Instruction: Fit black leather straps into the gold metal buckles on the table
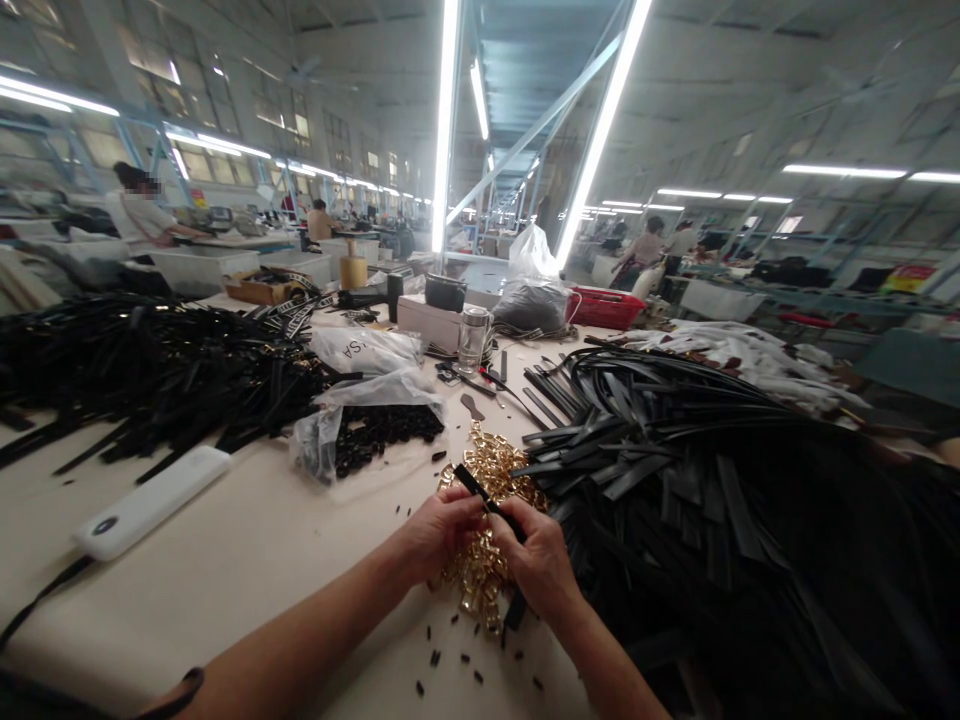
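Note:
Between my hands is a black strap point(471, 481), its end poking up past my fingers. My left hand point(439, 530) pinches it near that end, where a small glint of gold shows. Lower on the same strap, my right hand point(536, 555) is closed round it, and a dark tail hangs below. Under and behind both hands lies a heap of gold buckles point(499, 455), partly hidden by my fingers. Several small black pieces point(465, 659) are scattered on the table in front of the heap.
Black straps point(675, 470) pile up at the right, and another dark strap pile point(172, 360) covers the left. A plastic bag of small black parts point(390, 430), a glass jar point(472, 340), a white corded device point(154, 500) and a red basket point(607, 307) also occupy the table point(247, 570).

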The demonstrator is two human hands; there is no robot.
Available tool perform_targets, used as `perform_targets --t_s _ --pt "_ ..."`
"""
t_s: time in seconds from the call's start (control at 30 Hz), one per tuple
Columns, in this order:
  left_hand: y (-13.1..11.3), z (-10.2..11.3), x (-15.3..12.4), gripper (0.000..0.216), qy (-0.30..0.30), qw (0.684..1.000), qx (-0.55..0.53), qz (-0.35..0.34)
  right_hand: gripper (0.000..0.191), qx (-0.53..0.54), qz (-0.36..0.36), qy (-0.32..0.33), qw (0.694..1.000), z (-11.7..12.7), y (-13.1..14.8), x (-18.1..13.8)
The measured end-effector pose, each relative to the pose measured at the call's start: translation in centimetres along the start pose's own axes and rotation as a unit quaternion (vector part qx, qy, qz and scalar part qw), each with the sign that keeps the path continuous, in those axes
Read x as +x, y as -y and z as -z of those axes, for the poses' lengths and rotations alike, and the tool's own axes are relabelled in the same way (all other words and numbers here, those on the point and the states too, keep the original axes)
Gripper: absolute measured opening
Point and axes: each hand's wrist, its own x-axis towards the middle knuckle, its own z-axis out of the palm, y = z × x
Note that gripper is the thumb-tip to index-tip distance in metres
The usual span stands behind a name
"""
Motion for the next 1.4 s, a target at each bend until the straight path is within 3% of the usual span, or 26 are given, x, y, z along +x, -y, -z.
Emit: perform_targets --t_s 0.53,0.67,0.93,1.4 --pt "-0.4 0.5 0.1 0.033 -0.013 0.995 0.083 -0.046 0.019 -0.013 0.014 0.012 1.0 0.2 0.0 -0.1" --pt "-0.7 0.6 0.0 0.03 -0.01 0.997 0.08 -0.021 0.015 -0.009 0.028 0.029 0.999 0.3 0.3 -0.2" --pt "-1.6 0.6 -0.5 0.022 0.05 0.995 0.069 0.059 0.017 0.057 0.018 0.092 0.994 0.9 0.2 -0.3" --pt "-1.2 -0.4 -1.0 0.027 0.041 0.994 0.101 0.029 0.032 0.103 -0.037 0.103 0.989 0.7 -0.8 0.0"
